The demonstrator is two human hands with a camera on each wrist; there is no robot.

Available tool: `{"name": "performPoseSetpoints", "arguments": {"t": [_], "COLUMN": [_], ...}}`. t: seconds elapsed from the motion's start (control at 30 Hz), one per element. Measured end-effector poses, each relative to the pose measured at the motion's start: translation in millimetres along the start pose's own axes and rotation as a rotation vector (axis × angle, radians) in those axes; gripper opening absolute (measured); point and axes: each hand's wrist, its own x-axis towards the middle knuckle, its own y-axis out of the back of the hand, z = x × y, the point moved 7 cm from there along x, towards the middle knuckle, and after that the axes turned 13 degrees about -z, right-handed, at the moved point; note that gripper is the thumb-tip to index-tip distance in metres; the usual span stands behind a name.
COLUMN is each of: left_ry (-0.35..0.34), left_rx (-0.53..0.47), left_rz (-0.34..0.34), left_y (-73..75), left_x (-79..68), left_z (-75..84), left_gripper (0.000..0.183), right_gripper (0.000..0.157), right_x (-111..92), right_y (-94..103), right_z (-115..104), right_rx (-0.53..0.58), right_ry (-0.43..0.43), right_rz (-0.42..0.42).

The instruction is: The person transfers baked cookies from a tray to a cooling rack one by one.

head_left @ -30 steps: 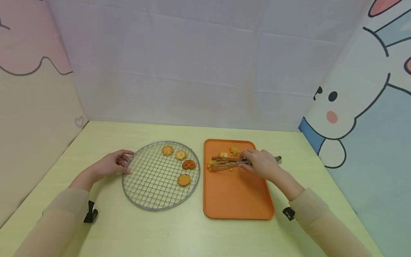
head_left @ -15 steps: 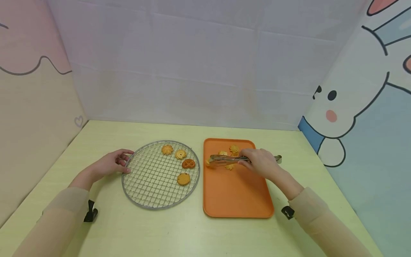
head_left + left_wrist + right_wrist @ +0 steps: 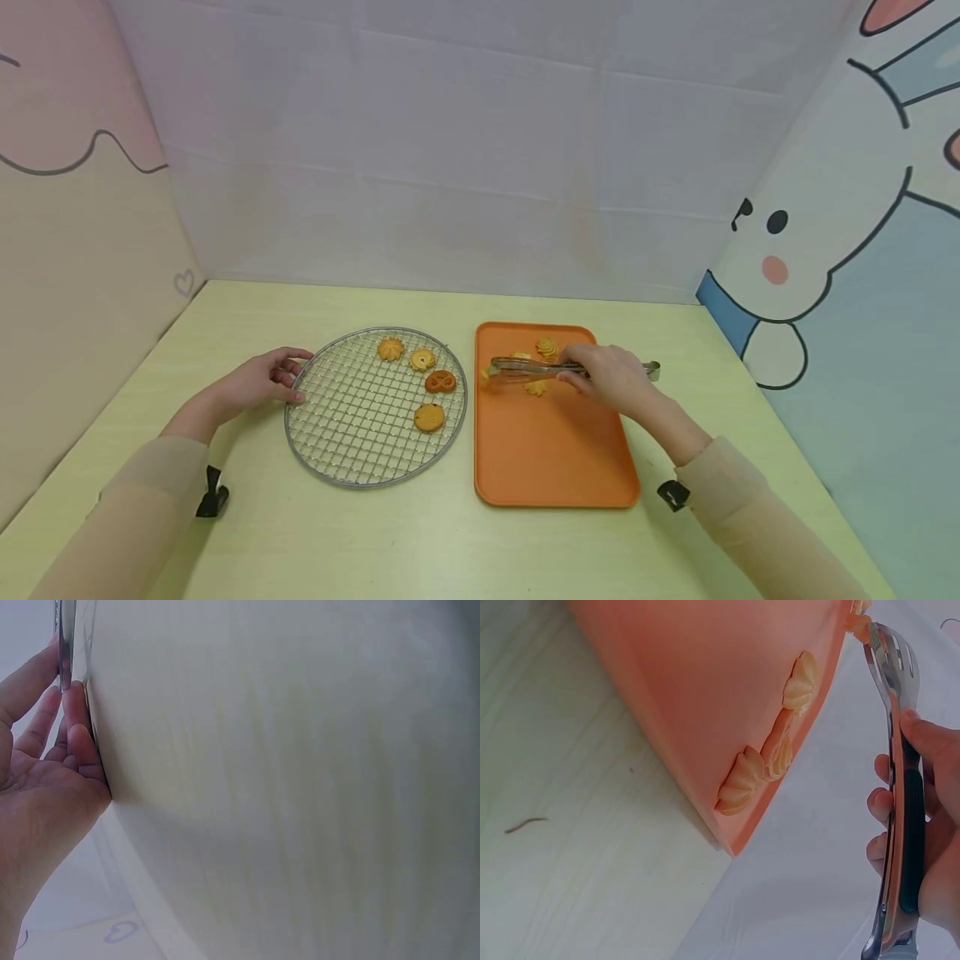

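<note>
Over the far part of a flat orange tray [image 3: 555,467] with round corners, the right hand [image 3: 613,377] grips shiny metal tongs [image 3: 525,367] with a dark strip on the handle. At their tips, by the tray's left edge, is a small yellow cookie [image 3: 859,628]. It looks pinched, but the tongs hide some of it, so I can't be sure. If just its edge is caught, it could slip out and fall. A hard squeeze might crack it, because it looks crumbly. The tips are also near a yellow swirl cookie [image 3: 547,347] and a yellow star-shaped cookie [image 3: 536,388], so a sideways swing could bump them.

Just left of the tray, with a thin gap between, is a round grey wire rack [image 3: 352,425]. The left hand [image 3: 264,383] holds its rim. If that hand tips or tugs it, the yellow flower-shaped cookie [image 3: 390,348], pale ring-like cookie [image 3: 422,359], brown pretzel-shaped cookie [image 3: 440,382] and plain round cookie [image 3: 430,417] on top could slide.
</note>
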Motion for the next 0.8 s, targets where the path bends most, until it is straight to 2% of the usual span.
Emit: {"name": "performPoseSetpoints", "arguments": {"t": [0.4,0.8], "left_ry": [-0.006,-0.001], "left_rx": [-0.006,-0.009], "left_rz": [-0.004,-0.001], "left_y": [0.0,-0.2], "left_x": [0.1,0.2], "left_z": [1.3,0.8], "left_gripper": [0.076,0.076], "right_gripper": [0.02,0.024], "right_x": [-3,-4], "right_y": [17.2,37.1], "right_z": [-5,-24], "right_rx": [0.012,0.009], "right_ry": [0.039,0.064], "right_rz": [0.053,0.103]}}
